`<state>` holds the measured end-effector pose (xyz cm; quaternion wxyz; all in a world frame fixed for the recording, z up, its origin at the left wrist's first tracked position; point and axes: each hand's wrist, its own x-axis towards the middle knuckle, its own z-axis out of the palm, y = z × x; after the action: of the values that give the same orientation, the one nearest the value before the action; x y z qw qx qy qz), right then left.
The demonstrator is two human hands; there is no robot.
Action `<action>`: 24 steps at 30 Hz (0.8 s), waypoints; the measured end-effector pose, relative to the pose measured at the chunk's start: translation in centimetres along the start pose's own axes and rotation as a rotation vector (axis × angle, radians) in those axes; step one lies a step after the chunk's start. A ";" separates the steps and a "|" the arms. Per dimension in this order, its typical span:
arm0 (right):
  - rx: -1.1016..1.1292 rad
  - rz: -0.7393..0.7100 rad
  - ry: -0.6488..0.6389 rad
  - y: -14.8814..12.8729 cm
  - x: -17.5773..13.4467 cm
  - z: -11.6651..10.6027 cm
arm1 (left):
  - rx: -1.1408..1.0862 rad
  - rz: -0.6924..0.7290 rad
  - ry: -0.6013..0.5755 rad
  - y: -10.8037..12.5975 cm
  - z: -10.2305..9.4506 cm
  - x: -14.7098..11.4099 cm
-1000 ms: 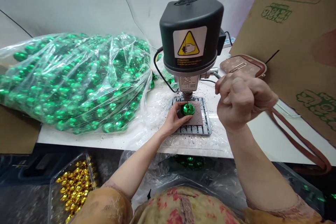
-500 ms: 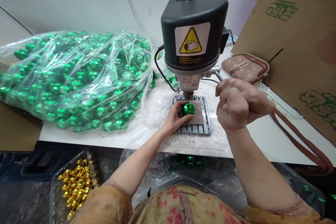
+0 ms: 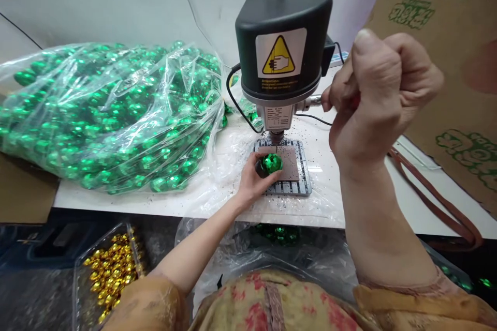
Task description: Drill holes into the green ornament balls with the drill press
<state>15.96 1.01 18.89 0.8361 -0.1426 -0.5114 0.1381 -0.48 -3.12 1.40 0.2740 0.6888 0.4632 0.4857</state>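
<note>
A shiny green faceted ball [image 3: 272, 164] is pinched between the thumb and fingers of my left hand [image 3: 254, 176]. It sits over a brownish square pad [image 3: 289, 164] on the slotted metal base [image 3: 303, 189] of a small black drill press [image 3: 285, 36]. The thin drill bit [image 3: 276, 149] points down right by the ball; whether they touch I cannot tell. My right hand [image 3: 376, 93] is raised beside the press head, its fingers wrapped round the feed lever, most of which they hide. The lever's metal hub [image 3: 313, 100] shows just left of the fingers.
On the left lies a big clear plastic bag [image 3: 116, 119] full of green balls. A clear bin [image 3: 104, 269] of gold balls stands below the table edge. To the right are a cardboard box [image 3: 446, 77] and a brown strap [image 3: 435, 191]. Dark shavings litter the table.
My right hand has risen with the lever, from table level up beside the press head. In my left hand the green ball has shifted slightly left and turned; the bit now shows clear above it.
</note>
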 end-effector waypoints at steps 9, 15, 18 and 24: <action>0.047 -0.009 0.041 0.2 -0.4 0.0 | 0.605 0.919 -0.621 2.4 -1.5 -11.7; -0.029 0.016 0.073 -0.2 -0.6 -0.2 | 0.453 0.672 -0.134 -0.5 -4.2 -6.6; -0.007 0.033 0.053 -0.3 -0.7 -0.2 | 0.634 0.268 -0.025 -3.4 -6.1 1.0; -0.004 0.042 0.091 -0.2 -0.6 -0.1 | 0.492 0.073 -0.102 -8.1 -5.4 15.0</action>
<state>15.81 0.56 18.46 0.8550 -0.1612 -0.4702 0.1479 -7.03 13.46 2.94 0.1034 0.7746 0.5277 0.3328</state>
